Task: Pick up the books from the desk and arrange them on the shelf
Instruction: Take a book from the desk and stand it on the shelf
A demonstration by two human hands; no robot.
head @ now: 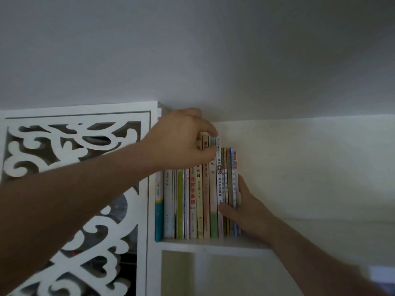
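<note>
Books (198, 201) upright on shelf (213, 244), thin multicolour spines, both hands gripping

Free shelf (245, 244) room is left right of the books (198, 201), up to the wall (299, 167); the left is blocked by the fretwork panel (74, 146).

Left arm (74, 201) extended up and rightward from lower left, forearm bare. Left hand (183, 142) raised, back toward camera, fingers curled, fingertips (210, 151) pinching tops of books (211, 189). Right arm (310, 259) reaching up from lower right. Right hand (245, 212) lower, thumb across spines, palm against right end of row (fingers hidden behind).
</note>
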